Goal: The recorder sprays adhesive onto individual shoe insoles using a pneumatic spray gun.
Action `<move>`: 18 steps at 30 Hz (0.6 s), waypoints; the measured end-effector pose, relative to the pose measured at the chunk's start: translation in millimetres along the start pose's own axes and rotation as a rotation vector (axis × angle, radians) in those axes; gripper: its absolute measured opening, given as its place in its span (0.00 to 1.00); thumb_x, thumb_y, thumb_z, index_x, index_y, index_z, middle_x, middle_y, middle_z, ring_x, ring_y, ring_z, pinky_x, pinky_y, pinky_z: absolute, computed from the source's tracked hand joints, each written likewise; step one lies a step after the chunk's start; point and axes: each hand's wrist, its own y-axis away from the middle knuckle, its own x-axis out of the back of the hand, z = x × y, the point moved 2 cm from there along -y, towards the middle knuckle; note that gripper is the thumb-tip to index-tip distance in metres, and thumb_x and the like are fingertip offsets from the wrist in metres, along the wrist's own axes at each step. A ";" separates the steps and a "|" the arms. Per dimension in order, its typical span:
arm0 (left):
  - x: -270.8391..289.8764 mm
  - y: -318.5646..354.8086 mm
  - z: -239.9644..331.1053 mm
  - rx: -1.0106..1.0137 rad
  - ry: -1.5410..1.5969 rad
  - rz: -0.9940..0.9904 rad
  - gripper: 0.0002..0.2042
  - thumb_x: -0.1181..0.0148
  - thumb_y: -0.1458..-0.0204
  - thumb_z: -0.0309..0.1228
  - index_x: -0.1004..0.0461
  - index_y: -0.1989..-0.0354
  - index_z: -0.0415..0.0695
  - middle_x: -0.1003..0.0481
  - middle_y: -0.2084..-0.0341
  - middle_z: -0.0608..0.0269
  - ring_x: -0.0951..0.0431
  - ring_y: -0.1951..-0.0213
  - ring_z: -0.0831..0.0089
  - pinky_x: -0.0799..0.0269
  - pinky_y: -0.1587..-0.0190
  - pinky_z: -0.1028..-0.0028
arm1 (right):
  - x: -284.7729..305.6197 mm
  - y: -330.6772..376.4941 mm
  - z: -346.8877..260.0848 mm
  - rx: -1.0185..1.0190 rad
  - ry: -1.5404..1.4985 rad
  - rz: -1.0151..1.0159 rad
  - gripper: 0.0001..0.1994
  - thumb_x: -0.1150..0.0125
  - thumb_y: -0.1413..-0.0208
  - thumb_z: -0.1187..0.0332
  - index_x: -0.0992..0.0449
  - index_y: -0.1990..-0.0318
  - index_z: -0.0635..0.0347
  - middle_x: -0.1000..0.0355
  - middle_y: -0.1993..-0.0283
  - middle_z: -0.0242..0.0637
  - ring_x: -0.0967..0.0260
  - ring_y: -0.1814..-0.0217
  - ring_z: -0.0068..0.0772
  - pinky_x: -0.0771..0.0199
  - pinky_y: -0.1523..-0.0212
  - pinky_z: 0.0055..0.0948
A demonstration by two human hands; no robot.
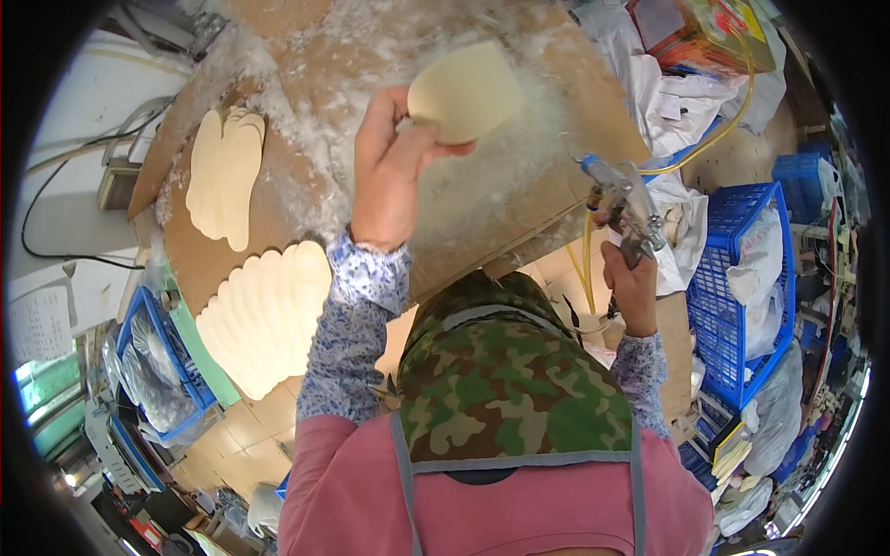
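My left hand (pixel 387 171) pinches a flat cream insole (pixel 468 93) between thumb and fingers, raised above a brown cardboard work surface (pixel 482 227) coated in white fluffy residue. Around the insole the air and surface look hazy. Wrapped about the handle of a metal spray gun (pixel 626 204), my right hand (pixel 632 285) holds it to the right, its nozzle end towards the board; I cannot tell whether the trigger is pressed. To the left lie a small stack of cream insoles (pixel 222 176) and, closer to me, a fanned row of more insoles (pixel 269 315).
A yellow hose (pixel 709 144) curves away from the spray gun past a cardboard box (pixel 700 37). Blue plastic crates stand at right (pixel 746 287) and lower left (pixel 167 366), holding plastic-wrapped things. White sacks (pixel 640 83) lie along the board's right edge. A black cable (pixel 42 246) hangs at left.
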 end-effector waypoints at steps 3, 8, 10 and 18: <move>-18.6 -13.6 11.1 -0.044 0.033 -0.059 0.11 0.55 0.45 0.24 0.36 0.55 0.34 0.30 0.59 0.55 0.25 0.60 0.66 0.25 0.58 0.67 | 16.1 4.0 5.0 0.023 -0.030 0.029 0.13 0.47 0.43 0.75 0.31 0.50 0.65 0.31 0.72 0.24 0.50 0.83 0.09 0.53 0.84 0.16; 11.8 6.1 -38.6 0.119 0.010 0.014 0.11 0.53 0.45 0.25 0.36 0.55 0.34 0.30 0.60 0.56 0.24 0.60 0.66 0.25 0.58 0.67 | 23.0 11.2 9.8 -0.006 -0.069 0.039 0.16 0.49 0.42 0.76 0.33 0.46 0.66 0.28 0.56 0.26 0.51 0.83 0.09 0.52 0.83 0.15; 49.5 30.2 -85.3 0.258 -0.034 0.160 0.11 0.52 0.46 0.24 0.37 0.56 0.34 0.29 0.62 0.56 0.24 0.62 0.66 0.24 0.62 0.70 | 16.3 11.2 6.8 0.011 -0.045 -0.025 0.14 0.47 0.43 0.76 0.31 0.49 0.66 0.28 0.64 0.26 0.50 0.82 0.09 0.51 0.83 0.17; 120.0 83.9 -182.2 0.367 -0.292 0.383 0.15 0.47 0.47 0.22 0.38 0.52 0.36 0.27 0.65 0.54 0.22 0.68 0.69 0.23 0.69 0.75 | -51.2 -2.6 1.8 0.181 0.361 -0.439 0.17 0.43 0.48 0.75 0.33 0.50 0.66 0.28 0.61 0.51 0.31 0.59 0.51 0.32 0.59 0.35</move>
